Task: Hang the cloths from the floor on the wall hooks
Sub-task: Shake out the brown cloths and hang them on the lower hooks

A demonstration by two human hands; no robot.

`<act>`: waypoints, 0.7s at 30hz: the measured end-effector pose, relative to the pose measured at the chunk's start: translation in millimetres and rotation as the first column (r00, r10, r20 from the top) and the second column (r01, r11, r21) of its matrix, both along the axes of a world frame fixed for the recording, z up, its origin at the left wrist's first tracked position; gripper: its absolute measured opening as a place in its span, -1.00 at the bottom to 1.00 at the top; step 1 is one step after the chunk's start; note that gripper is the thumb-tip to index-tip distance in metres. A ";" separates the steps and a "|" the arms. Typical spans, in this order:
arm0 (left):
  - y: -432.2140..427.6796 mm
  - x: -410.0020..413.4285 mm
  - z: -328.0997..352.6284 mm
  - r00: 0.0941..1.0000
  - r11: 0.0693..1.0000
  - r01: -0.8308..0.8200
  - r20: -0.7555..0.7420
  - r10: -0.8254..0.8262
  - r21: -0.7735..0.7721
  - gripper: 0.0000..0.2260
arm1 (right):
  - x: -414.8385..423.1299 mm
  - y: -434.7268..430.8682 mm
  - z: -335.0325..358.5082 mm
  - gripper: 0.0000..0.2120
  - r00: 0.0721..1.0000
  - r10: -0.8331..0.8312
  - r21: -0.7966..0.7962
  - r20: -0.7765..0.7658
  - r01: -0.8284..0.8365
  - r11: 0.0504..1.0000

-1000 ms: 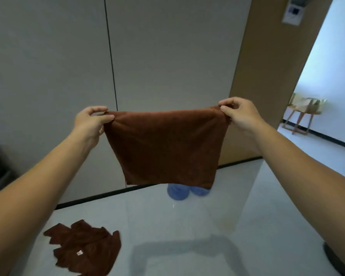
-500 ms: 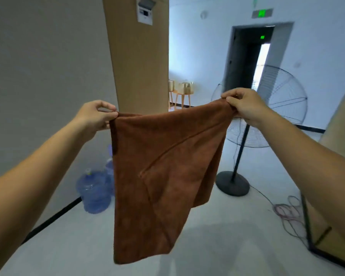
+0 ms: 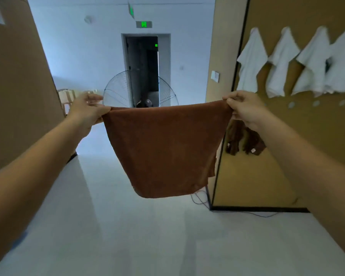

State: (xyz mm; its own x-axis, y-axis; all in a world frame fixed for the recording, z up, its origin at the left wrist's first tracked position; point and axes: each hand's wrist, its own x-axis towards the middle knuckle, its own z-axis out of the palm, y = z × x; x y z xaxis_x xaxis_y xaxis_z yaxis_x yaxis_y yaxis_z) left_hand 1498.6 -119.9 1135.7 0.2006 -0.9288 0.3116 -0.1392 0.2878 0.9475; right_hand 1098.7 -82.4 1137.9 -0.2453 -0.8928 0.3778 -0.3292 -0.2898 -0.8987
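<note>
A brown cloth [image 3: 163,148] hangs stretched in front of me at chest height. My left hand [image 3: 86,110] pinches its upper left corner and my right hand [image 3: 243,108] pinches its upper right corner. On the tan wall panel [image 3: 287,156] to the right, several white cloths [image 3: 251,60] hang in a row near the top. Below them are small round wall hooks [image 3: 316,103]. Two brown cloths [image 3: 245,140] hang lower on the same panel, partly hidden behind my right wrist.
A standing fan [image 3: 118,92] is down the hallway in front of a dark doorway [image 3: 143,70]. Cables [image 3: 199,198] lie on the pale floor at the panel's foot. A tan column [image 3: 18,86] stands on my left.
My view has swung to the right, away from the grey wall and floor cloth, bringing the wall with hanging cloths into sight. The brown cloth stays pinched in both hands and now hangs spread flat.
</note>
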 end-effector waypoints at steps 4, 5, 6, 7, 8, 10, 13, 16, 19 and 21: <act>-6.4 -118.1 -0.2 0.989 0.990 0.142 -0.040 -0.142 -0.012 -0.81 | -106.2 33.6 -0.4 -0.77 0.991 -0.127 -0.012 0.040 0.128 0.992; -6.6 -146.7 -0.2 0.983 0.983 0.181 -0.036 -0.181 -0.012 -0.82 | -131.5 43.0 -0.2 -0.76 0.988 -0.152 -0.014 0.038 0.153 0.988; -5.4 -169.8 0.2 0.977 0.978 0.210 -0.028 -0.210 -0.014 -0.82 | -150.9 50.6 0.0 -0.77 0.985 -0.168 -0.016 0.034 0.169 0.986; -4.0 -195.7 0.5 0.969 0.969 0.246 -0.018 -0.246 -0.014 -0.80 | -173.0 59.8 0.4 -0.80 0.982 -0.187 -0.014 0.032 0.187 0.982; -1.6 -222.6 0.8 0.957 0.957 0.291 -0.005 -0.291 -0.014 -0.79 | -195.7 69.5 0.7 -0.83 0.979 -0.202 -0.015 0.036 0.202 0.979; 3.5 -270.2 1.8 0.927 0.928 0.372 0.049 -0.371 -0.021 -0.74 | -236.4 87.1 -0.1 -0.88 0.974 -0.222 -0.019 0.035 0.223 0.975; 3.9 -330.3 3.1 0.887 0.897 0.442 0.164 -0.432 -0.029 -0.69 | -287.3 108.9 -2.6 -0.79 0.964 -0.266 -0.030 0.012 0.267 0.963; -2.3 -383.2 1.8 0.850 0.876 0.481 0.263 -0.457 -0.034 -0.71 | -325.1 127.5 -3.0 -0.65 0.947 -0.317 -0.029 -0.061 0.315 0.948; -12.5 -431.1 -4.9 0.826 0.876 0.473 0.392 -0.404 -0.094 -0.75 | -355.9 135.2 -4.2 -0.62 0.901 -0.394 -0.020 -0.182 0.397 0.917; -25.9 -458.7 -10.4 0.811 0.869 0.476 0.450 -0.375 -0.134 -0.81 | -373.8 132.8 -5.5 -0.63 0.869 -0.417 -0.013 -0.267 0.429 0.903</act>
State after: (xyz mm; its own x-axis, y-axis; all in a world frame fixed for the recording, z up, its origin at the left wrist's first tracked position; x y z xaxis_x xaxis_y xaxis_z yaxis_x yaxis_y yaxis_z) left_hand 1039.9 -145.8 1125.4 -0.3855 -0.7821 0.4896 -0.2987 0.6078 0.7358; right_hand 724.9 50.4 1132.5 -0.5032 -0.7430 0.4414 -0.6324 -0.0315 -0.7740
